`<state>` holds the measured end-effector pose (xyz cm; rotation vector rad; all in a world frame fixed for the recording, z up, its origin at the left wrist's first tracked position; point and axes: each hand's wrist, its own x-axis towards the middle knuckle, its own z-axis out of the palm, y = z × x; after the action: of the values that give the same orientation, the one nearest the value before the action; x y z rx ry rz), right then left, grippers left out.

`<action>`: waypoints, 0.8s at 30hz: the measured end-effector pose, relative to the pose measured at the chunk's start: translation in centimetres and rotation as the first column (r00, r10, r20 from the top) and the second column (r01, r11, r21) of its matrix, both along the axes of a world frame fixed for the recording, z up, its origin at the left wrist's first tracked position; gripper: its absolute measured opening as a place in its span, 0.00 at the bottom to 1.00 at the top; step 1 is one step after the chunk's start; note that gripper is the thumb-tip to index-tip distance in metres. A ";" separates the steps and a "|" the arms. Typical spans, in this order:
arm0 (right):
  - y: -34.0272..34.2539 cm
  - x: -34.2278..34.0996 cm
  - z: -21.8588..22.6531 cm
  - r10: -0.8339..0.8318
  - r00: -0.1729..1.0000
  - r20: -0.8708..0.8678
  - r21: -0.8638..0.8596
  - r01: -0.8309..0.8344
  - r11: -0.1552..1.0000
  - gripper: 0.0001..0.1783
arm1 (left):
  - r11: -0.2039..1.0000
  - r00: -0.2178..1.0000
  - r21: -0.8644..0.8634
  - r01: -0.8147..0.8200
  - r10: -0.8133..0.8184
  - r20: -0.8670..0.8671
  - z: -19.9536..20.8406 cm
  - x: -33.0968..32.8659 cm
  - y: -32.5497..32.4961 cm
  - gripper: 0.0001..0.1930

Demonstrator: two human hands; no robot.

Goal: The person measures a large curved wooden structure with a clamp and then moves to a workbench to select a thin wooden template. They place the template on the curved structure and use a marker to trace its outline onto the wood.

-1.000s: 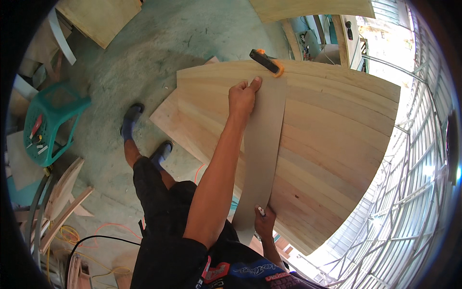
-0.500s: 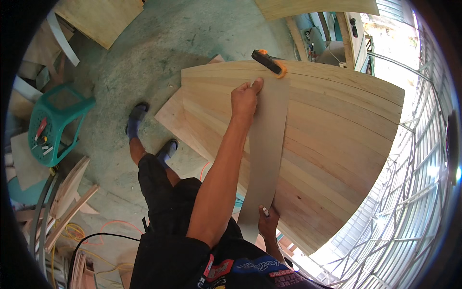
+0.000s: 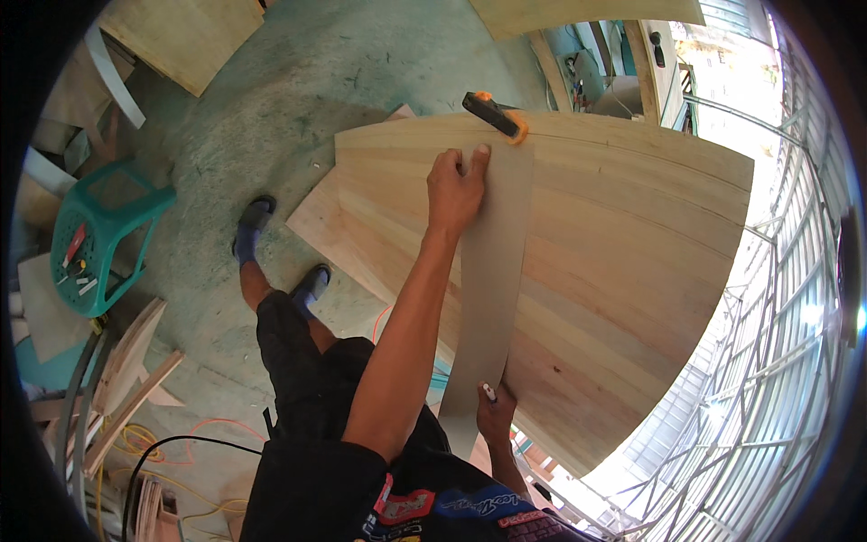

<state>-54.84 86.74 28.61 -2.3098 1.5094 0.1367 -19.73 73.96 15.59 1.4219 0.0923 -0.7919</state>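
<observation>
A long grey flat strip (image 3: 492, 244) lies across a curved wooden panel (image 3: 623, 280) made of narrow boards. Its far end meets an orange-and-black clamp (image 3: 497, 117) at the panel's far edge, while the near end reaches down beside my body. My left hand (image 3: 454, 191) is closed at the strip's left edge near the clamp, thumb on the strip and fingers curled; the fingertips are partly hidden. Close to the near end, at the strip's right edge, my right hand (image 3: 496, 419) grips a white pen-like marker (image 3: 489, 392).
A green plastic stool (image 3: 113, 235) with small tools on it stands at the left. Curved wood pieces (image 3: 131, 370) and cables (image 3: 203, 440) lie at the lower left. Sheet wood (image 3: 185, 36) is at the far left, and a metal lattice (image 3: 786, 361) runs along the right.
The view has shifted slightly, so the panel, clamp and strip appear a little farther left. My left hand's fingers have loosened a little beside the strip. The right hand still holds the marker.
</observation>
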 end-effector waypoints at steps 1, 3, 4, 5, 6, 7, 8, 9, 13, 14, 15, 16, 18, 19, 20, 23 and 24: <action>0.2 0.1 0.0 0.015 1.000 -0.018 -0.018 -0.015 1.000 0.09 | 0.998 0.998 0.015 0.058 -0.058 0.007 0.2 0.2 0.2 0.29; 0.4 0.0 0.5 -0.033 0.997 -0.064 0.024 0.035 0.999 0.09 | 0.992 0.993 0.045 0.120 -0.120 0.002 0.6 0.5 0.5 0.30; 0.4 -0.1 0.7 -0.050 0.995 -0.087 0.043 0.054 0.998 0.09 | 0.990 0.992 0.060 0.124 -0.124 -0.009 0.7 0.6 0.5 0.30; 0.4 -0.7 0.7 -0.047 0.995 -0.087 0.032 0.050 0.998 0.09 | 0.989 0.992 0.073 0.129 -0.128 -0.019 0.8 0.7 0.6 0.30; 0.5 -1.1 0.4 -0.046 0.996 -0.082 0.027 0.049 0.998 0.09 | 0.986 0.992 0.112 0.124 -0.125 -0.002 1.3 0.8 0.7 0.30; 0.6 -1.4 0.2 -0.045 0.996 -0.078 0.022 0.047 0.999 0.10 | 0.981 0.992 0.151 0.118 -0.122 0.016 2.0 0.7 0.8 0.30; 0.6 -1.6 0.2 -0.047 0.997 -0.055 0.014 0.048 0.999 0.10 | 0.975 0.992 0.190 0.111 -0.120 0.034 2.7 0.6 0.9 0.31; 0.5 -1.3 0.3 -0.044 0.999 -0.032 -0.002 0.044 0.999 0.10 | 0.974 0.995 0.212 0.077 -0.090 0.053 3.0 0.2 0.8 0.31; 0.6 -0.8 0.3 0.015 0.998 0.063 -0.076 -0.010 0.997 0.10 | 0.987 0.988 0.152 -0.043 0.019 0.153 4.4 -1.9 0.9 0.38; 0.5 -0.7 0.3 -0.016 0.999 0.045 -0.036 0.018 0.999 0.09 | 0.992 0.982 0.101 -0.069 0.050 0.183 4.7 -2.4 1.1 0.41; 0.4 -0.7 0.4 -0.046 0.999 0.025 0.005 0.046 0.999 0.08 | 0.995 0.982 0.068 -0.074 0.061 0.176 5.2 -2.9 1.1 0.41; 0.3 -0.6 0.5 -0.075 0.997 0.003 0.045 0.075 0.996 0.07 | 0.996 0.983 0.035 -0.078 0.071 0.169 5.7 -3.5 1.0 0.41; 0.5 0.1 0.8 -0.056 0.998 0.015 0.023 0.056 0.998 0.07 | 0.997 0.986 0.023 -0.068 0.064 0.155 6.4 -3.9 0.8 0.41; 0.5 0.4 0.9 -0.043 0.999 0.018 0.012 0.043 0.999 0.07 | 0.997 0.988 0.049 -0.063 0.055 0.143 6.5 -3.9 0.7 0.41; 0.6 0.4 0.7 -0.035 0.999 -0.014 -0.013 0.035 0.999 0.07 | 0.996 0.990 0.075 -0.057 0.047 0.130 6.6 -3.8 0.7 0.41; 0.4 -0.5 0.1 -0.013 0.998 -0.061 -0.073 0.009 0.997 0.08 | 0.996 0.992 0.086 0.009 -0.020 0.121 6.3 -3.8 0.6 0.43; 0.4 -0.6 -0.1 -0.010 0.999 -0.034 -0.075 0.007 0.997 0.09 | 0.998 0.993 0.067 0.016 -0.024 0.114 6.2 -3.8 0.7 0.43</action>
<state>-55.45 87.18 28.56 -2.3706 1.5661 0.1209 -23.49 74.61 21.82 1.5304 0.0158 -0.7270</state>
